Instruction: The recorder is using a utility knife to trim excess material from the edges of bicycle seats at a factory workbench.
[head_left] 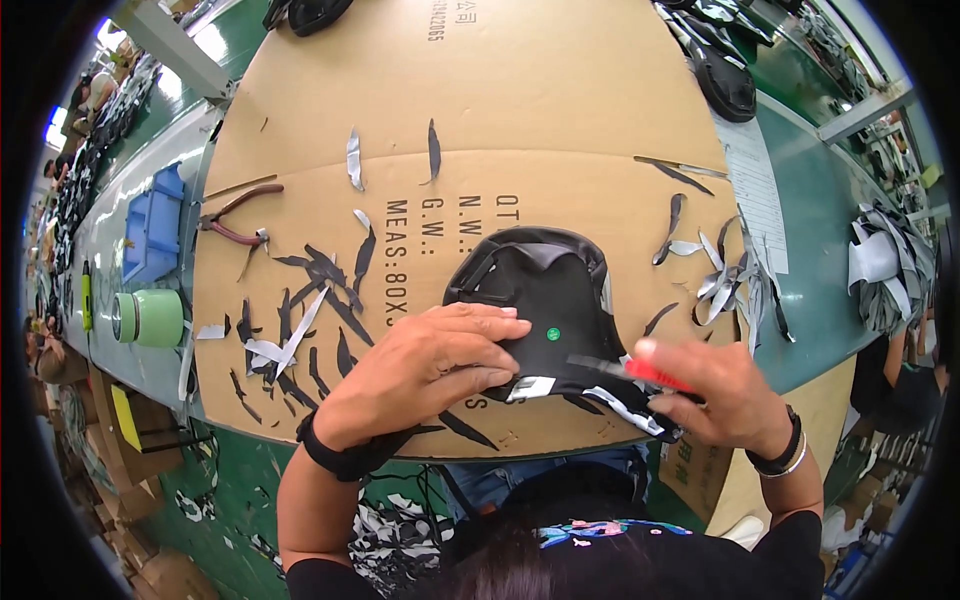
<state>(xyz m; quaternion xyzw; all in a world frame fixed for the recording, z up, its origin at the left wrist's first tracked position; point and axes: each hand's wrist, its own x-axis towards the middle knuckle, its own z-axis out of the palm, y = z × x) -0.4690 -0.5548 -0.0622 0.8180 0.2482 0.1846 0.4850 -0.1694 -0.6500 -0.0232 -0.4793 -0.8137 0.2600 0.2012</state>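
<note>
A black moulded, padded-looking piece (pixel 560 285) with a round green sticker lies on the cardboard, close to the table's near edge. White and black edging strips hang along its near rim. My left hand (pixel 430 365) holds the piece down at its left side, fingers and thumb resting on its surface. In my right hand (pixel 715 390) is a red-handled knife (pixel 655 375), gripped with fingers wrapped round the handle. Its thin blade, smeared by motion, points left over the piece's near right part. The fingers' undersides are hidden.
Black and white offcuts (pixel 325 275) litter the cardboard sheet (pixel 330 90) on both sides. Red-handled nippers (pixel 240 215) lie at the left. Beyond them stand a blue bin (pixel 153 225) and a green jar (pixel 150 317). More black pieces (pixel 722 80) are at the far right.
</note>
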